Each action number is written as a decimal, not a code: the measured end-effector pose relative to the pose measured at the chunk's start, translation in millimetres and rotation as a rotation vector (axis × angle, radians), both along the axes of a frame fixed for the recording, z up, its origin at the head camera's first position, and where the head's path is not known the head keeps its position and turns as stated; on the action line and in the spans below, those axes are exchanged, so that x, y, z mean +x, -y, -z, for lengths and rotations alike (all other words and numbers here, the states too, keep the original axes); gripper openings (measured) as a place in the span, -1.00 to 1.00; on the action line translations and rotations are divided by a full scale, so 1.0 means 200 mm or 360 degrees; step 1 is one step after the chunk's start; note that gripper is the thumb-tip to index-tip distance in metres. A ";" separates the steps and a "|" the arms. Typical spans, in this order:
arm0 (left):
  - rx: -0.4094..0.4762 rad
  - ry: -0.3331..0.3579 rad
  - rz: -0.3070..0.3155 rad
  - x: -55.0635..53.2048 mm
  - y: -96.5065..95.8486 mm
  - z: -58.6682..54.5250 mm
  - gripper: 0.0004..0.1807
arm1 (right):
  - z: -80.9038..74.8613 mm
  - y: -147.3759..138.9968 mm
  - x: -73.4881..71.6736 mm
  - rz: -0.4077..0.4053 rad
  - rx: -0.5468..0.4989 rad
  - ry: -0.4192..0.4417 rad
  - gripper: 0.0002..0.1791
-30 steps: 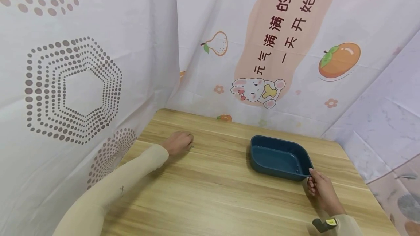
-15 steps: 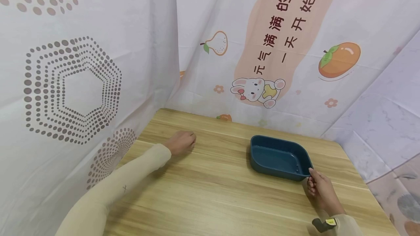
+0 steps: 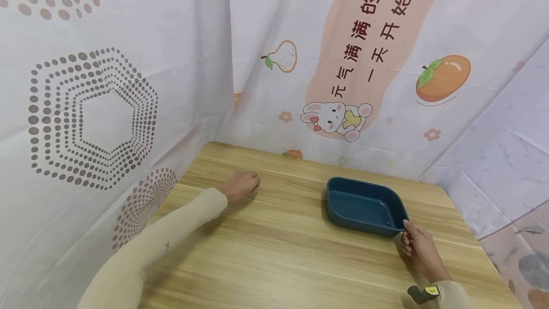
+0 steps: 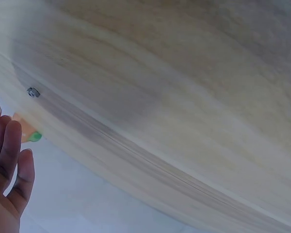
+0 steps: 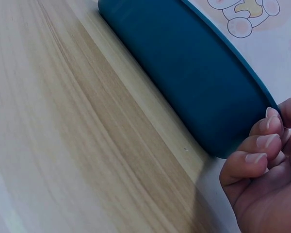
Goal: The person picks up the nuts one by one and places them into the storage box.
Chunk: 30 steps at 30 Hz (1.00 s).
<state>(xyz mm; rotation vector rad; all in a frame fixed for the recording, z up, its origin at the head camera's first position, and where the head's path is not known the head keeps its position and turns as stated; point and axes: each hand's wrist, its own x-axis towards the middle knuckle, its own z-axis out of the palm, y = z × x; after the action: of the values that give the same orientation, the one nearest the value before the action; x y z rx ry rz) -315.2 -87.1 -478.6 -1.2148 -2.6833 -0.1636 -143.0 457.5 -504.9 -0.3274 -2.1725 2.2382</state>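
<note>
In the head view, a dark blue-green rectangular plastic container [image 3: 360, 229] with rounded corners stands on the wooden table at right. My right hand [image 3: 420, 246] pinches its near right corner, thumb over the rim and fingers curled beneath, as the right wrist view also shows. My left hand [image 3: 241, 187] is low over the table at left. A small metal nut [image 4: 33, 92] lies on the wood in the left wrist view, just beyond the slightly bent fingers [image 4: 8, 145] and apart from them. In the head view the left hand hides it.
A few tiny dark specks [image 3: 388, 221] show inside the container near its right end. White printed curtains [image 3: 274, 108] enclose the table at the back and both sides. Wood-grain tabletop [image 3: 274, 252] stretches between the hands.
My left hand has shifted slightly right, and the small item seen by its fingertips a second ago is now hidden in the head view. The right hand and container stay put.
</note>
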 end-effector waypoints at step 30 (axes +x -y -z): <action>-0.0018 -0.0077 0.0066 -0.03 -0.13 0.01 -0.88 | -0.01 0.01 0.00 -0.0014 -0.0047 -0.0027 -0.55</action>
<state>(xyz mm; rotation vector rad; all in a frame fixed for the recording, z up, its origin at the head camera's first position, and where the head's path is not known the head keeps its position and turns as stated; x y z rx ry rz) -321.9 -60.8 -479.6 -1.2617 -2.6228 -0.1231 -142.6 455.2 -503.9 -0.2993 -2.1390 2.2707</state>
